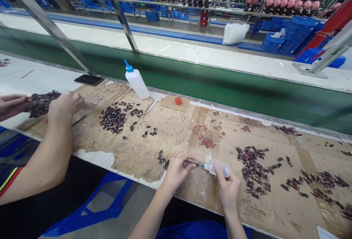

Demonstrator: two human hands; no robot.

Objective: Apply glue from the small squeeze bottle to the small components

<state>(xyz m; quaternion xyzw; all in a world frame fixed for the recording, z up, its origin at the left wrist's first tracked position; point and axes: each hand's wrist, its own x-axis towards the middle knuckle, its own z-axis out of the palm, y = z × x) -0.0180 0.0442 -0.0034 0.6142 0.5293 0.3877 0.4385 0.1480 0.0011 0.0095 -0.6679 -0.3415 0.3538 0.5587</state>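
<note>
My left hand (pixel 180 169) pinches a small dark part (pixel 189 162) between thumb and fingers, too small to name closely. My right hand (pixel 227 184) is wrapped round a small translucent squeeze bottle (pixel 220 169), which lies nearly level. Its thin tip points left and meets or almost meets the dark part. Just left of my left hand lie several black parts (pixel 162 158). To the right of my right hand spreads a pile of black and red parts (pixel 253 169). Beyond both hands is a small group of red parts (pixel 206 141).
Worn cardboard (pixel 143 151) covers the bench. A larger white bottle with a blue cap (pixel 137 83), a red cap (pixel 178 101) and a phone (pixel 88 80) stand or lie toward the back. On the left, a co-worker's hands (pixel 64 105) handle dark parts. A green conveyor belt (pixel 192 81) runs behind.
</note>
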